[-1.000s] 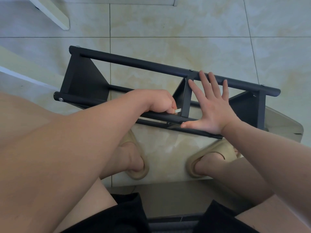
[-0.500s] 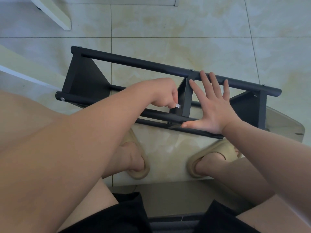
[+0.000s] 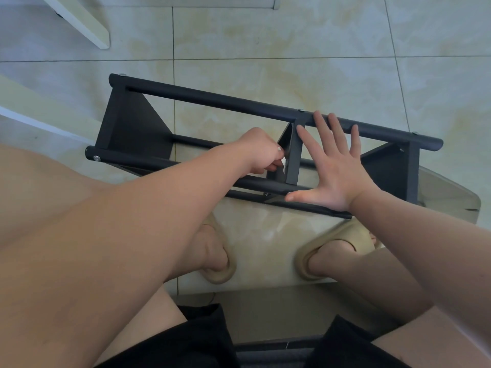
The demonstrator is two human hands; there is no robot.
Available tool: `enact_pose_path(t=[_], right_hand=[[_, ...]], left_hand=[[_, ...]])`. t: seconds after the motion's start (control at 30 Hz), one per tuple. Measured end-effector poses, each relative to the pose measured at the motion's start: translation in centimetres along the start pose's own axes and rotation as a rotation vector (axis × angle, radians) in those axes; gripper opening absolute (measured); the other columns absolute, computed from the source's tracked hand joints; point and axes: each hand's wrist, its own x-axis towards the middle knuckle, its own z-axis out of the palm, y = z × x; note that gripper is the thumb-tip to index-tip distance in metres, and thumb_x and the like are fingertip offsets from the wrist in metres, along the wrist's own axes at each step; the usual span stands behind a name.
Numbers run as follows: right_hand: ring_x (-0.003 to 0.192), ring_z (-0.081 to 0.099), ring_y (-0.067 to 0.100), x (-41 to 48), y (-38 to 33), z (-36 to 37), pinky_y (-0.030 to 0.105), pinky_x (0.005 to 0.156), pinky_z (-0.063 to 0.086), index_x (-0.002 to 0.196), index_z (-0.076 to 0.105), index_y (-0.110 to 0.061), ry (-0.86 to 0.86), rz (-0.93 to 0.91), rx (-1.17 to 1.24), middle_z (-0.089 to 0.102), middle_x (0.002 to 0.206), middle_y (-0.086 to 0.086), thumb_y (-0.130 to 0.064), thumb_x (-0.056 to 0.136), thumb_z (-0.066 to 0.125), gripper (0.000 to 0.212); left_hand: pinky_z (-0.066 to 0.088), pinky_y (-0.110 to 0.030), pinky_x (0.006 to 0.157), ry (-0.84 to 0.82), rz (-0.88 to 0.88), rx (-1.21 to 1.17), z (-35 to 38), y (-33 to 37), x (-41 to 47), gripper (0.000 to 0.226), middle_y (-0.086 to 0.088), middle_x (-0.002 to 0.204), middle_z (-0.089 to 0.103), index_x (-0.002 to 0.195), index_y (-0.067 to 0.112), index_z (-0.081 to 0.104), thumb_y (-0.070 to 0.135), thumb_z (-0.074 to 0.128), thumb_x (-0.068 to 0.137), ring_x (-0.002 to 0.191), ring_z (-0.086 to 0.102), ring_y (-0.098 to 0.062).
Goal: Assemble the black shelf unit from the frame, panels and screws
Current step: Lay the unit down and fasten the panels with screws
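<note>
Nearest me, short of the middle panel (image 3: 293,155), my slippers (image 3: 220,274) are planted on the floor (image 3: 292,49), one to each side of it, so I judge I am sitting close over the work. The black shelf unit (image 3: 313,208) lies on its side just beyond them, and its near rail (image 3: 164,162) passes under my left wrist.

My right hand (image 3: 334,171) lies flat, fingers spread, just right of the middle panel, with the thumb down by the near rail at the panel's foot. I take this as a brace: it keeps the panel square and stops the unit sliding. My left hand (image 3: 261,152) is curled up against the panel's left face, pinching a small pale piece (image 3: 285,162); I cannot tell whether it is a screw or a key. The hands stay apart, with the panel between them. I judge the step is fastening this panel to the rails.

Past the panel, the far rail (image 3: 212,98) shows a screw head right above it and others out at the end panels (image 3: 385,168), so those joints look done. Farthest off, up and left of the panel, stands a white furniture leg (image 3: 79,19).
</note>
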Motion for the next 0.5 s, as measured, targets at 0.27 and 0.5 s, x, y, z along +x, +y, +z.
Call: enact_pose_path(t=[0.27, 0.5], right_hand=[[0.155, -0.014, 0.033, -0.02, -0.02, 0.06, 0.067, 0.119, -0.007, 0.161, -0.001, -0.031, 0.003, -0.005, 0.004, -0.012, 0.169, 0.007, -0.106, 0.06, 0.027, 0.129], [0.155, -0.013, 0.033, -0.05, -0.03, -0.01, 0.066, 0.119, -0.008, 0.161, 0.0, -0.031, 0.008, -0.005, 0.017, -0.011, 0.169, 0.007, -0.106, 0.06, 0.027, 0.13]], left_hand=[[0.052, -0.023, 0.07, 0.062, 0.027, -0.085, 0.13, 0.01, -0.12, 0.026, -0.001, 0.092, 0.074, 0.119, 0.008, 0.065, 0.021, 0.064, 0.097, 0.078, 0.069, -0.008], [0.05, -0.024, 0.068, -0.038, -0.02, -0.042, -0.34, 0.19, -0.42, 0.013, 0.004, 0.082, 0.073, 0.108, 0.013, 0.064, 0.02, 0.063, 0.097, 0.077, 0.069, -0.008]])
